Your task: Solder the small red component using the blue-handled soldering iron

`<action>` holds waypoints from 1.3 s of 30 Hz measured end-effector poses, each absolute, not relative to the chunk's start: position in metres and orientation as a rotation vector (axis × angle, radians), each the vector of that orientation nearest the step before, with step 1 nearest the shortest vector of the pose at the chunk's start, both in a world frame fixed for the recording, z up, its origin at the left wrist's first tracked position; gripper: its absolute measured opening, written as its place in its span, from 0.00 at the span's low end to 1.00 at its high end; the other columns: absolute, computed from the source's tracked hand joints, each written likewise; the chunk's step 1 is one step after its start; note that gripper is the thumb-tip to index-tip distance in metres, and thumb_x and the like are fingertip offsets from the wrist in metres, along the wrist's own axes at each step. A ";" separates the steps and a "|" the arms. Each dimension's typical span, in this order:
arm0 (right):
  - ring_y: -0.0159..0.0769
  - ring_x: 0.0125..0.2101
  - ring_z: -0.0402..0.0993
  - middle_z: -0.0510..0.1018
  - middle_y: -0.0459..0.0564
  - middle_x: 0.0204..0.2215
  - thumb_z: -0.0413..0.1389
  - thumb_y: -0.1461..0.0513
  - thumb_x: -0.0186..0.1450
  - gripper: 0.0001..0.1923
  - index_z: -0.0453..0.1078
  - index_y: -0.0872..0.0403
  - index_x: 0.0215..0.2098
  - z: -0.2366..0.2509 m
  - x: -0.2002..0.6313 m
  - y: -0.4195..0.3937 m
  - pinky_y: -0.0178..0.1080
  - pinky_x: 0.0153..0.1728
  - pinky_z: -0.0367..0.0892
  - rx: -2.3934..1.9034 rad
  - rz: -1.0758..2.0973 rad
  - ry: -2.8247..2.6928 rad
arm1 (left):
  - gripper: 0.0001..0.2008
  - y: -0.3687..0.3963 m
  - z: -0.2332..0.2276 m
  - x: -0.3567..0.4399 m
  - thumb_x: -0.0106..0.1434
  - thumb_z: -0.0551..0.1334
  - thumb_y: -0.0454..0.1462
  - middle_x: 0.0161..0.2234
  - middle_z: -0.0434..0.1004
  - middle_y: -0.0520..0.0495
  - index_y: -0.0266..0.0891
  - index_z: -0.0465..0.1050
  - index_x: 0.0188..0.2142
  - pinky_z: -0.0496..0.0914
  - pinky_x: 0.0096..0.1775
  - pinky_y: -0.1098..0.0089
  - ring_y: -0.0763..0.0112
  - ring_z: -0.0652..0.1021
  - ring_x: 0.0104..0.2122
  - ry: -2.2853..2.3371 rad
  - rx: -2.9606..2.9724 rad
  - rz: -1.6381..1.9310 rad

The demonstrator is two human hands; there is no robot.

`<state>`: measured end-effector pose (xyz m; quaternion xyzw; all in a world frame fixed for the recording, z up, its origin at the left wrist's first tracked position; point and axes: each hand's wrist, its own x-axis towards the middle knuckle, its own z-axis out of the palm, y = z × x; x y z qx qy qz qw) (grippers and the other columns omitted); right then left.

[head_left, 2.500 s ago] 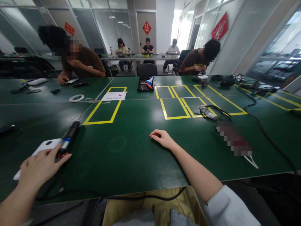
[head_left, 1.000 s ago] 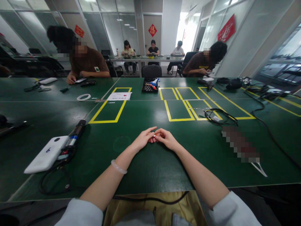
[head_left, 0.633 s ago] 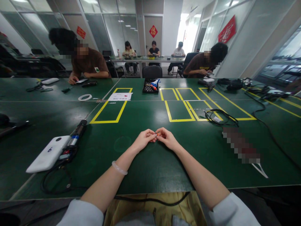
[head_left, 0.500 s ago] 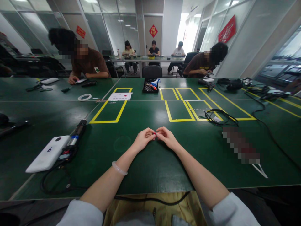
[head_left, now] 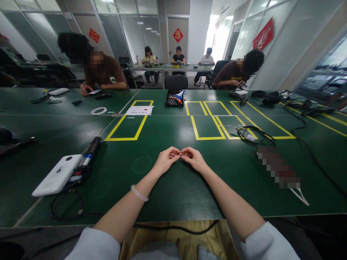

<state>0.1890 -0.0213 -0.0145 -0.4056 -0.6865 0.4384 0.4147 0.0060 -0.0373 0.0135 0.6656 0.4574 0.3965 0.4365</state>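
We are looking down at the green table [head_left: 173, 195], and both hands are meeting at its middle. The left hand [head_left: 166, 160] and the right hand [head_left: 193, 159] are resting fingertip to fingertip, and between them we are seeing a tiny red-and-white piece [head_left: 180, 154], too small for us to tell what it is. Both hands are pinching it, fingers curled in tight around it, with the heels of the hands lying on the tabletop. A pale bracelet [head_left: 139, 193] is sitting on the left wrist.

Off to the left we are spotting a white flat device [head_left: 56, 175] lying on the table, and just beside it a dark pen-shaped tool [head_left: 90, 151] with its black cable [head_left: 63, 206] looping near the table edge. Ahead, yellow tape rectangles [head_left: 130, 124] are marking the surface, and a sheet of paper [head_left: 139, 110] is lying inside one. A black tray of tools [head_left: 175, 98] is standing further back, and a coil of black wire [head_left: 253, 133] is lying to the right. Across the table, other people are bending over their own work.
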 end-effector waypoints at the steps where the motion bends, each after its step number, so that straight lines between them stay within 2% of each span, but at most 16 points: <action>1: 0.28 0.24 0.62 0.71 0.43 0.25 0.60 0.56 0.58 0.15 0.70 0.56 0.40 -0.015 0.189 -0.021 0.33 0.27 0.60 -1.021 1.099 -1.722 | 0.11 -0.037 0.014 0.006 0.57 0.64 0.41 0.36 0.77 0.46 0.38 0.72 0.37 0.71 0.41 0.67 0.68 0.77 0.35 1.143 1.665 0.990; 11: 0.29 0.24 0.62 0.69 0.42 0.24 0.60 0.57 0.59 0.12 0.69 0.56 0.37 -0.012 0.189 -0.024 0.33 0.27 0.60 -1.009 1.086 -1.760 | 0.12 -0.040 0.015 0.006 0.57 0.64 0.43 0.34 0.78 0.46 0.38 0.71 0.35 0.71 0.40 0.66 0.66 0.78 0.35 1.158 1.648 0.940; 14: 0.28 0.24 0.63 0.69 0.42 0.24 0.59 0.58 0.59 0.11 0.69 0.56 0.37 -0.012 0.188 -0.025 0.33 0.27 0.60 -0.999 1.085 -1.797 | 0.11 -0.038 0.017 0.005 0.59 0.61 0.44 0.33 0.78 0.47 0.38 0.72 0.34 0.70 0.41 0.66 0.66 0.78 0.35 1.219 1.704 0.901; 17: 0.28 0.24 0.63 0.69 0.42 0.24 0.59 0.58 0.59 0.11 0.70 0.56 0.37 -0.012 0.188 -0.026 0.33 0.27 0.60 -1.011 1.092 -1.813 | 0.14 -0.039 0.026 -0.005 0.62 0.56 0.45 0.36 0.78 0.47 0.38 0.74 0.37 0.69 0.44 0.66 0.66 0.77 0.38 1.273 1.798 0.790; 20: 0.28 0.24 0.62 0.69 0.42 0.23 0.59 0.58 0.59 0.11 0.70 0.55 0.37 -0.012 0.188 -0.025 0.32 0.27 0.59 -1.027 1.095 -1.812 | 0.18 -0.045 0.043 -0.027 0.63 0.54 0.47 0.44 0.77 0.46 0.40 0.73 0.45 0.68 0.47 0.66 0.65 0.76 0.43 1.346 1.884 0.665; 25: 0.28 0.23 0.62 0.68 0.41 0.23 0.60 0.58 0.59 0.12 0.69 0.55 0.38 -0.012 0.189 -0.025 0.32 0.27 0.59 -1.027 1.137 -1.801 | 0.25 -0.063 0.063 -0.101 0.64 0.50 0.50 0.54 0.68 0.41 0.39 0.67 0.55 0.64 0.54 0.60 0.60 0.70 0.53 1.821 2.067 0.491; 29: 0.28 0.24 0.62 0.68 0.41 0.23 0.59 0.58 0.59 0.11 0.69 0.56 0.38 -0.012 0.188 -0.024 0.32 0.27 0.59 -1.023 1.138 -1.801 | 0.33 -0.084 0.060 -0.178 0.63 0.48 0.51 0.60 0.59 0.32 0.33 0.58 0.61 0.63 0.51 0.49 0.44 0.66 0.55 2.511 2.007 0.274; 31: 0.28 0.24 0.62 0.67 0.41 0.23 0.59 0.58 0.59 0.11 0.70 0.56 0.38 -0.012 0.188 -0.024 0.32 0.27 0.59 -1.025 1.138 -1.803 | 0.36 -0.097 0.055 -0.213 0.60 0.47 0.53 0.60 0.59 0.29 0.33 0.58 0.61 0.63 0.49 0.47 0.38 0.66 0.54 2.712 1.901 0.237; 34: 0.28 0.24 0.62 0.67 0.41 0.23 0.59 0.58 0.59 0.11 0.70 0.56 0.37 -0.010 0.187 -0.025 0.32 0.27 0.59 -1.030 1.138 -1.807 | 0.41 -0.116 0.048 -0.254 0.54 0.46 0.57 0.53 0.65 0.26 0.36 0.58 0.60 0.64 0.42 0.46 0.33 0.68 0.50 2.803 1.790 0.122; 39: 0.28 0.24 0.62 0.68 0.41 0.23 0.59 0.57 0.59 0.12 0.70 0.56 0.37 -0.008 0.187 -0.026 0.32 0.27 0.59 -1.039 1.135 -1.820 | 0.41 -0.123 0.039 -0.287 0.52 0.44 0.59 0.46 0.71 0.29 0.37 0.61 0.57 0.65 0.37 0.52 0.38 0.72 0.44 2.791 1.676 -0.105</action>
